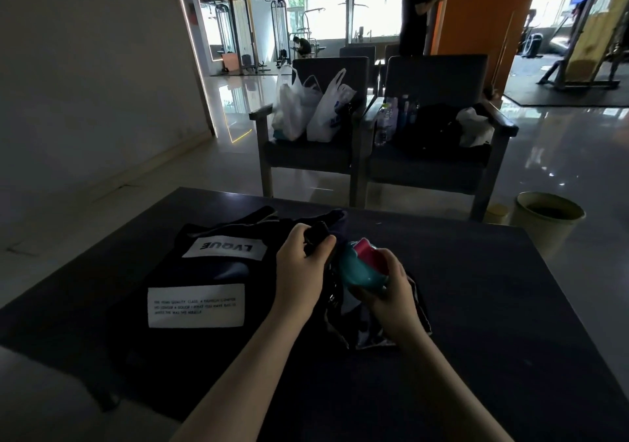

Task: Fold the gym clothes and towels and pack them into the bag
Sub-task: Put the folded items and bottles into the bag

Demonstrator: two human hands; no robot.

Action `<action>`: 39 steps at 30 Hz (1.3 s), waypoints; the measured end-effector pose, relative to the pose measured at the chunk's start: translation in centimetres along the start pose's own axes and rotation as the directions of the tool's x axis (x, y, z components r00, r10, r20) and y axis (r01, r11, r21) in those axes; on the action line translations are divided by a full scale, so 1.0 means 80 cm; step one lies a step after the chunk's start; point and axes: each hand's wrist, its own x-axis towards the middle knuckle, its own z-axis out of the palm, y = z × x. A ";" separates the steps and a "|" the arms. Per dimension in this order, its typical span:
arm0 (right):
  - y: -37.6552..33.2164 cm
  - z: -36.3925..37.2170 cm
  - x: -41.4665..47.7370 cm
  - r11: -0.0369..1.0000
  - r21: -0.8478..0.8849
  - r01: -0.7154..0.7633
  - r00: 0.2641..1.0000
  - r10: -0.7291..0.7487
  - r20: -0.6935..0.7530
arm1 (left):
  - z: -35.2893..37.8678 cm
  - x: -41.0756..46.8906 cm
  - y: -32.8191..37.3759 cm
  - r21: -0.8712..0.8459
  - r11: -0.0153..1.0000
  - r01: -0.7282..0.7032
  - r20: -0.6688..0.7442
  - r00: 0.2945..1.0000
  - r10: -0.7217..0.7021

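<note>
Both hands' fingers grip: bag point(204, 292), bottle point(360, 268).

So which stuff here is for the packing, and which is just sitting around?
For the packing:
black bag
dark clothes
teal bottle in the right hand
left hand gripping dark fabric

Just sitting around:
plastic bags
chairs
yellow bin

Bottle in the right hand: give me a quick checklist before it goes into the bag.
1. Bottle gripped by right hand: ok.
2. Pink cap seated: cannot tell.
3. Bag mouth held by left hand: ok.
4. Mouth wide enough for the bottle: cannot tell, too dark.
5. Clothes folded: not ok, bunched under the right hand.
6. Bag lying steady on the table: ok.
</note>
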 end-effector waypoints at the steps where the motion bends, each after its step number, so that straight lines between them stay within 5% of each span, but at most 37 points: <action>1: -0.001 0.000 0.004 1.000 -0.003 0.002 1.000 -0.002 0.018 | 0.000 0.002 0.000 -0.014 1.000 -0.004 -0.006 1.000 0.004; 14: -0.002 -0.011 -0.001 0.996 0.082 -0.019 0.995 0.011 0.101 | 0.005 0.015 0.007 -0.104 0.994 -0.010 0.021 1.000 0.012; 24: -0.006 -0.003 -0.004 0.996 0.092 -0.006 0.979 -0.013 0.204 | 0.010 0.030 -0.006 0.320 0.947 0.005 0.115 0.992 -0.044; 32: -0.022 0.026 0.004 1.000 -0.003 0.021 0.984 -0.020 0.175 | 0.000 0.037 0.026 -0.023 0.990 0.142 0.170 0.976 -0.136; 39: -0.041 0.064 -0.006 0.992 0.069 -0.102 0.994 0.103 -0.022 | 0.007 0.022 0.013 -0.228 0.930 0.287 0.218 0.946 -0.239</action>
